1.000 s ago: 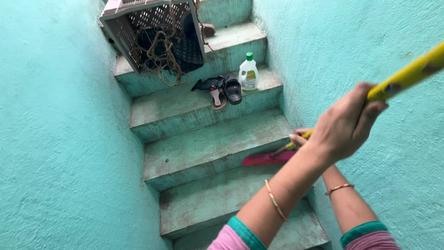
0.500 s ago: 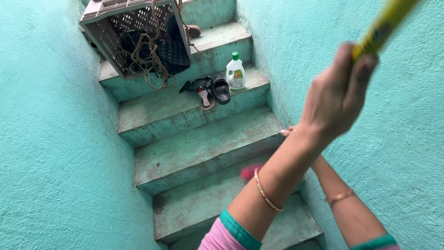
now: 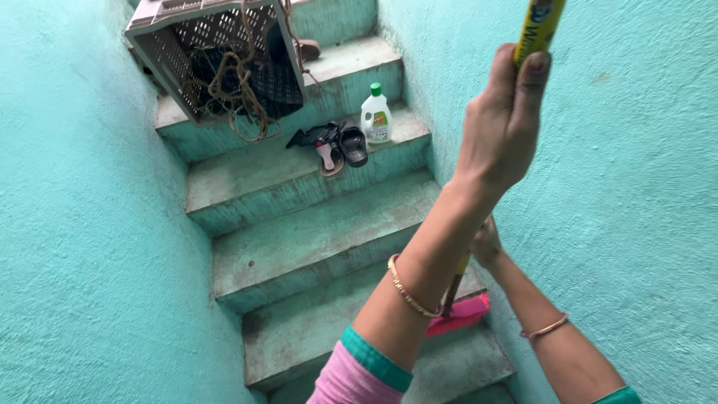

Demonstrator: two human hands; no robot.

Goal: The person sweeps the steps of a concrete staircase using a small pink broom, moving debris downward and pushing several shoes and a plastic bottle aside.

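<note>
The left hand [image 3: 502,123] is gripping the upper end of a yellow broom handle [image 3: 540,26], fingers wrapped tight around it, high at the right of the view, close to the teal wall [image 3: 636,187]. The right hand [image 3: 485,243] is sitting lower down the same handle, mostly hidden behind the left forearm; it looks closed round the shaft, though the fingers themselves are barely showing. The handle is running steeply down from the top right to a pink broom head [image 3: 462,313], which is resting on a near stair tread [image 3: 314,337], at its right end near the wall. Thin gold bangles are showing on both wrists, and pink sleeves with green cuffs are coming in at the bottom edge. The stairs are climbing away toward the far top of the view, teal and worn. Two treads farther up, a pair of dark sandals [image 3: 336,146] is lying on a step, with a white bottle with a green cap [image 3: 376,116] standing upright just right of them. On the tread beyond, at far left, a grey plastic crate [image 3: 217,56] is tipped on its side, with brown rope [image 3: 243,90] hanging out and dark stuff inside that is hard to make out. Another teal wall [image 3: 82,224] is filling the left side.
</note>
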